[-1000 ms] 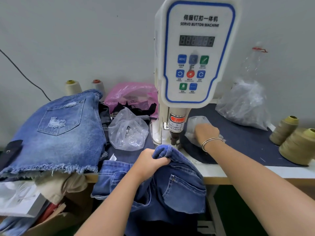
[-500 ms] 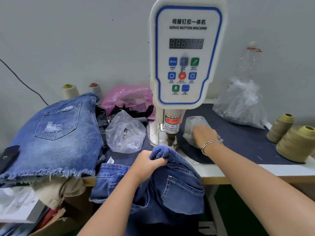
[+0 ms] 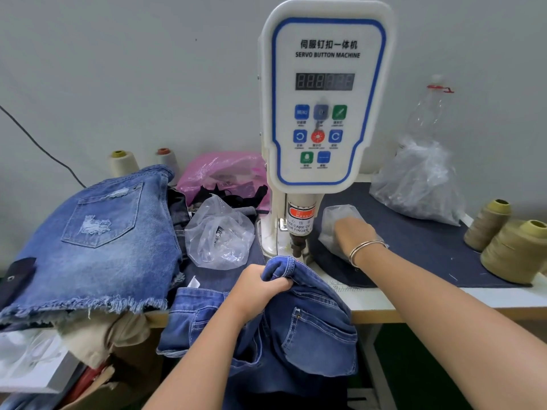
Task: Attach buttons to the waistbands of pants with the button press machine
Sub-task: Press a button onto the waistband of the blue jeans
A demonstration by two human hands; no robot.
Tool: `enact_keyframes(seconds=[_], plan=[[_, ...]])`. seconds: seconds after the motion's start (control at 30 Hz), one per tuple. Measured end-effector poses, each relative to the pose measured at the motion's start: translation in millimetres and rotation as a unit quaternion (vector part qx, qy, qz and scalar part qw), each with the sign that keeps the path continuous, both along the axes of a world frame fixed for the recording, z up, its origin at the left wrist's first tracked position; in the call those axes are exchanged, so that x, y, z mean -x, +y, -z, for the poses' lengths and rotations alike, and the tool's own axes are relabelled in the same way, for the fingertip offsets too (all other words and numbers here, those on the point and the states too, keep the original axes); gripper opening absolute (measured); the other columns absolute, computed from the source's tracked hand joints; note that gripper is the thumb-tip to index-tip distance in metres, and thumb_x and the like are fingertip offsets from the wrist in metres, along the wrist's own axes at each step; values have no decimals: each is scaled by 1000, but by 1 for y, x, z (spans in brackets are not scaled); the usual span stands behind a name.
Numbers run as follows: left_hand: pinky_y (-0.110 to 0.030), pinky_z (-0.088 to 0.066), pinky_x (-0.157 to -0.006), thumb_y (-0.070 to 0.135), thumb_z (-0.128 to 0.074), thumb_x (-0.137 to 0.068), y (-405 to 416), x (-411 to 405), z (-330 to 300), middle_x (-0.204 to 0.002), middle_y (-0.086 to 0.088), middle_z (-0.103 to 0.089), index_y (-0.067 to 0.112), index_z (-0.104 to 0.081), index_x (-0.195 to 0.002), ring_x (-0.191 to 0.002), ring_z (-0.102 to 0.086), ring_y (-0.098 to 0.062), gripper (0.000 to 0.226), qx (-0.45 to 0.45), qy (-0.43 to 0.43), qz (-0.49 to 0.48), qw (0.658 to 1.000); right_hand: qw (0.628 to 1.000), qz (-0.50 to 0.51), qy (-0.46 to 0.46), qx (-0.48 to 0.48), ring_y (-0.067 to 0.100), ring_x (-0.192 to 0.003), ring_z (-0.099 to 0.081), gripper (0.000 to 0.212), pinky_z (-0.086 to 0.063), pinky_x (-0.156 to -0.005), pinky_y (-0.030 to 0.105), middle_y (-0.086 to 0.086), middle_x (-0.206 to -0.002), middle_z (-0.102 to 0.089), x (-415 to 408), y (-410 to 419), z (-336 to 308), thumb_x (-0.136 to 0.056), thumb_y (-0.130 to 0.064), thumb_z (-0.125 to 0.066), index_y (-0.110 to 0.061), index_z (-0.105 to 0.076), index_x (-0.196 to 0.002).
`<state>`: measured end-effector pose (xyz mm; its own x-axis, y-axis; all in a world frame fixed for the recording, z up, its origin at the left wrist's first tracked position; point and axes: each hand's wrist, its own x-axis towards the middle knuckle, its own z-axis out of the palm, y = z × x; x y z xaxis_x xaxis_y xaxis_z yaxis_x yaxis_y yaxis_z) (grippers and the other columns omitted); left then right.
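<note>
Jeans point(image 3: 296, 329) hang over the near edge of the table point(image 3: 414, 300), dark blue, a back pocket facing up. The left hand point(image 3: 260, 284) grips the bunched waistband point(image 3: 281, 266), fingers curled round the folded denim, and holds it just in front of the foot of the button machine point(image 3: 322, 93). The waistband's edge lies close below the machine's punch point(image 3: 297, 245) but is not under it.

To the left, a stack of lighter denim shorts point(image 3: 97, 232) with frayed hems lies on top of other cloth, a distressed pocket uppermost. Between the stack and the machine sits a clear plastic bag point(image 3: 219, 235) with small pale pieces inside.

The right hand point(image 3: 353, 232), a thin bracelet point(image 3: 365, 250) at its wrist, reaches into a small clear bag point(image 3: 337, 214) just right of the machine's column, on a dark blue mat point(image 3: 414, 241). Its fingers are hidden inside the plastic, so whether they pinch anything cannot be told. No button is plainly visible in that bag.

The machine rises white with a blue-bordered panel, a dark number display and coloured keys, and a red warning label low on the column.

Farther right stand two large cones of olive thread point(image 3: 515, 250), and behind them a crumpled clear bag point(image 3: 420, 184) with an empty plastic bottle point(image 3: 426, 113) above it. At the back left, a pink bag point(image 3: 225, 173) holds dark items, and two small thread spools point(image 3: 122, 164) stand against the grey wall point(image 3: 118, 69).
</note>
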<state>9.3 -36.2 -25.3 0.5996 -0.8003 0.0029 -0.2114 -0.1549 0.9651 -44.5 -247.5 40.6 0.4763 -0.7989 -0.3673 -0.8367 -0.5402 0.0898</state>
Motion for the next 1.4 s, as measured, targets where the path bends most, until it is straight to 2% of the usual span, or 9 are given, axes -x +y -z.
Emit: enact_keyframes(seconds=[0.1,0.27,0.37,0.43,0.53,0.77,0.9,1.1,1.4], plan=[[-24,-21,-52,28,-63,-66,0,0,0,-64,-3,-30,14,-41,-61,-62,-28,-13,26,-3,0,1,1000,988,-77,-109,80,35,-103,-62,25,-48,-73,34,18,-116,-63,16,-11,16,-88,-15,-51,-9,-56,-112],[-24,-21,-52,30,-64,-65,-1,-1,0,-63,-1,-31,16,-41,-60,-62,-28,-12,27,-4,-6,-2,1000,923,-29,-362,126,30,-83,-60,18,-41,-66,31,7,-89,-66,43,-6,35,-95,-28,-48,-20,-64,-94],[-23,-22,-53,30,-64,-65,-1,-1,1,-63,-2,-30,15,-40,-60,-62,-28,-13,28,-6,-2,-4,1000,785,55,-617,-12,15,-70,-58,14,-42,-63,25,-4,-73,-65,59,20,27,-90,-24,-60,-24,-62,-77],[-25,-23,-54,31,-64,-65,-1,-1,0,-64,-4,-32,14,-44,-62,-63,-29,-13,26,-10,-2,-3,1000,699,88,-693,-155,1,-53,-52,13,-41,-52,14,-10,-58,-61,66,50,26,-89,-20,-62,-23,-65,-77],[-23,-21,-51,28,-62,-65,-1,0,-1,-60,-1,-29,14,-40,-61,-58,-27,-12,27,-11,-2,-6,1000,644,109,-676,-342,5,-41,-39,10,-32,-40,14,-5,-51,-55,68,89,35,-91,-14,-60,-14,-67,-84],[-27,-13,-51,26,-50,-62,1,4,-1,-52,9,-20,22,-24,-51,-53,-17,-10,29,-33,-77,2,996,636,146,-586,-481,4,-45,-47,13,-35,-41,15,2,-66,-70,69,93,22,-94,-7,-54,-9,-67,-95],[-24,-11,-49,25,-48,-62,1,7,0,-50,9,-18,23,-22,-48,-52,-14,-8,29,-24,-120,-5,992,631,172,-554,-515,4,-44,-52,11,-38,-40,14,4,-69,-72,66,92,16,-94,-7,-54,-10,-65,-95],[-30,-13,-53,26,-48,-62,1,5,1,-53,7,-18,22,-21,-51,-55,-15,-11,30,-25,-121,-11,992,605,171,-549,-550,4,-37,-33,13,-20,-32,14,-3,-56,-57,62,93,14,-92,-11,-57,-11,-57,-79],[-30,-14,-53,26,-49,-62,1,5,1,-54,5,-20,21,-22,-52,-56,-17,-11,30,-27,-128,-14,991,549,241,-505,-621,4,-34,-40,5,-29,-32,15,-2,-62,-66,63,91,8,-89,-14,-62,-12,-60,-84]])
